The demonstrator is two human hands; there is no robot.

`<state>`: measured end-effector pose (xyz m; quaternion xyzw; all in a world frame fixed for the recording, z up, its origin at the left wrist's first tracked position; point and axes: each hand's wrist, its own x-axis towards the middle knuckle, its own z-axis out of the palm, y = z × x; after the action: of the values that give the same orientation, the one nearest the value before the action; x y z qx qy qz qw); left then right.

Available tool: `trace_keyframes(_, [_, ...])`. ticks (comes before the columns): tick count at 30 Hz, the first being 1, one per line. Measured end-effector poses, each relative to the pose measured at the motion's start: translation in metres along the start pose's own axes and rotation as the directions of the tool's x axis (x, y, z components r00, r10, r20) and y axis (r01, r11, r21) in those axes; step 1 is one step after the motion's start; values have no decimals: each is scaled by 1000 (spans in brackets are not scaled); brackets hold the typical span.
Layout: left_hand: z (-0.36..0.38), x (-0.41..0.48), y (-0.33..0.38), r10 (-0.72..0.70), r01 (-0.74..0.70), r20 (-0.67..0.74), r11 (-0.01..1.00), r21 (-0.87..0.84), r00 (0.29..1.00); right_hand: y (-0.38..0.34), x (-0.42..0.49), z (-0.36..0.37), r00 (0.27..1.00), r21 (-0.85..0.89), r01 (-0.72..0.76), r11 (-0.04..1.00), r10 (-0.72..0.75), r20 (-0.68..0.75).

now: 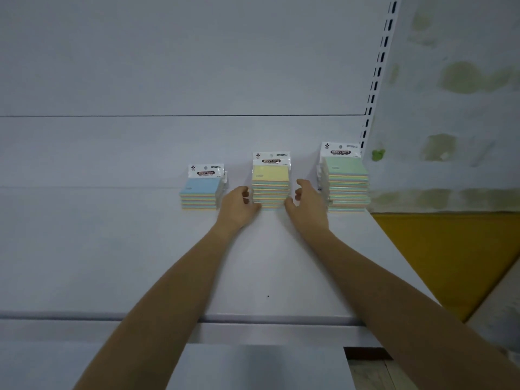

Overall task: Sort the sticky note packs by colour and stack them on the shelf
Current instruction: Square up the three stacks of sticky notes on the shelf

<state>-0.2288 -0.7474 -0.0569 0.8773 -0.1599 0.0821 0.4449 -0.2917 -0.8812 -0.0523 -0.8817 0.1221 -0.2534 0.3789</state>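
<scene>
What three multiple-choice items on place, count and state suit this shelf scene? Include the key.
1. Where does the green-topped stack stand on the shelf? A left end B middle C right end
2. How many stacks are there? A three B two C five
3. The right hand is: A a fist B open, fingers loose C gripping a pack
Key: 1 C, nothing stands right of it; 2 A, plus the blue-topped stack and yellow-topped stack; 3 B, fingers apart, gripping nothing.

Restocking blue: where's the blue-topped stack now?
Head view: the blue-topped stack sits leftmost on the shelf, beside the left hand at the yellow-topped stack.
</scene>
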Motion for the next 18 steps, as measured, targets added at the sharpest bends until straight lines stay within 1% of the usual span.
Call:
trace_keyframes(1, [-4,-2,2,18,-18,-24,1000,5,1000,-2,-1,-3,998,-15,37,999,-38,-44])
trace_keyframes(3, [-13,-5,11,99,-95,-108,995,40,989,-10,-1,-14,984,-48,138,989,-142,-108])
trace_keyframes(6, [-17,-5,35,213,-207,-203,977,49,956,-20,4,-41,934,-65,296,953,-303,-189])
trace_keyframes(8, [-10,-6,60,274,-279,-211,960,8,938,-19,9,-66,914,-39,321,946,-320,-250])
trace_keyframes(10, [7,-8,84,322,-331,-166,943,-33,932,-5,16,-91,914,10,264,964,-247,-322])
trace_keyframes(11, [19,-9,95,326,-333,-120,942,-38,938,6,18,-101,915,40,220,975,-192,-356])
trace_keyframes(13, [44,-16,114,279,-278,15,960,-34,960,34,19,-114,916,93,108,990,-63,-395])
trace_keyframes(14, [57,-20,121,238,-236,81,971,-29,968,48,19,-118,925,105,31,994,11,-380])
trace_keyframes(15, [68,-23,127,199,-198,136,980,-18,971,60,19,-120,940,105,-55,993,87,-329])
trace_keyframes(16, [78,-25,129,175,-177,178,984,-6,968,70,19,-121,956,101,-133,986,154,-249])
trace_keyframes(18, [95,-24,126,149,-154,219,988,4,964,82,19,-119,969,93,-234,968,240,-63])
